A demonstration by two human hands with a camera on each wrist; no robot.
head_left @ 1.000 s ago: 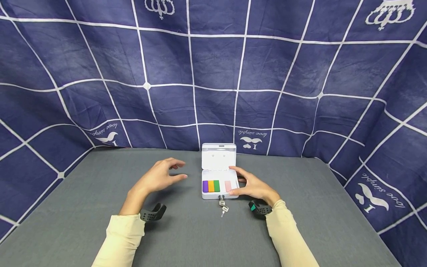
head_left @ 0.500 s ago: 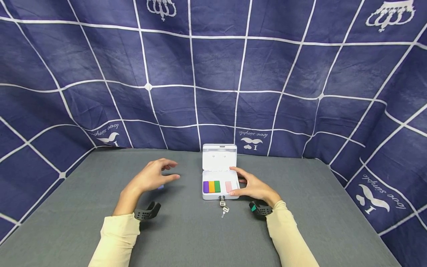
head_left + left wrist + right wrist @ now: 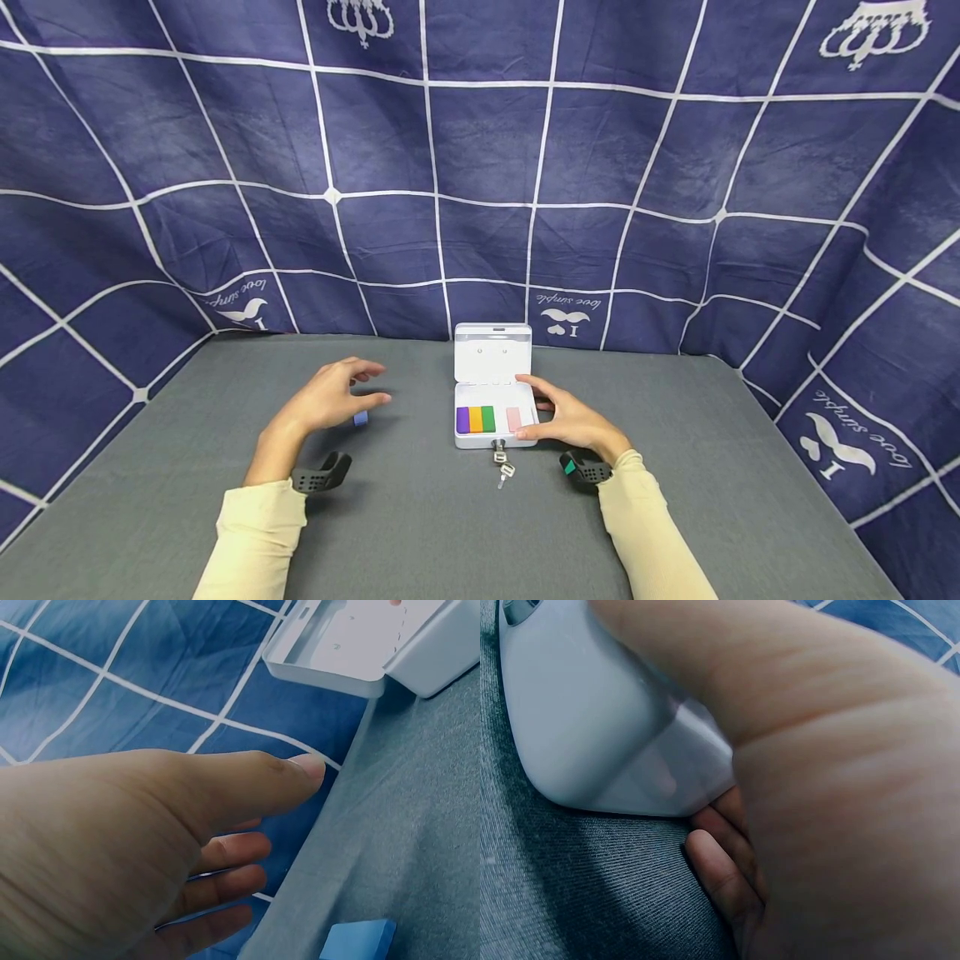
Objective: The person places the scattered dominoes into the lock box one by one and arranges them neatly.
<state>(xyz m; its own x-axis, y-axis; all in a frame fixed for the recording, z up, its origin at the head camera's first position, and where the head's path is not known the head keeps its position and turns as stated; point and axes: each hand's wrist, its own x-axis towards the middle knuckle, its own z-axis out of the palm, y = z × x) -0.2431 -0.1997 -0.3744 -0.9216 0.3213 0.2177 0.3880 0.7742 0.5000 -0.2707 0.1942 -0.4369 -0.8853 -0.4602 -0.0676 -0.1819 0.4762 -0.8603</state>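
Observation:
A white metal cash box [image 3: 497, 442] stands on the table with its lid [image 3: 492, 354] raised. Inside it lie purple [image 3: 462, 420], orange [image 3: 476, 420] and green [image 3: 488, 419] blocks side by side, with a pink block [image 3: 513, 419] apart to their right. My right hand [image 3: 573, 419] grips the box's right side, thumb at the front corner and fingers farther back. To the left, my left hand [image 3: 322, 400] hovers with fingers loosely bent and nothing in them. Beside its thumb sits a small blue block [image 3: 361, 418], seen at the bottom of the left wrist view.
Two small keys [image 3: 502, 467] hang from the lock at the box's front. Grey cloth [image 3: 420, 533] covers the table. A blue curtain with white lines [image 3: 480, 242] closes off the back and both sides.
My left hand has drawn back to the left, away from the box, and the blue block has come into sight beside it. The right hand and box have stayed put.

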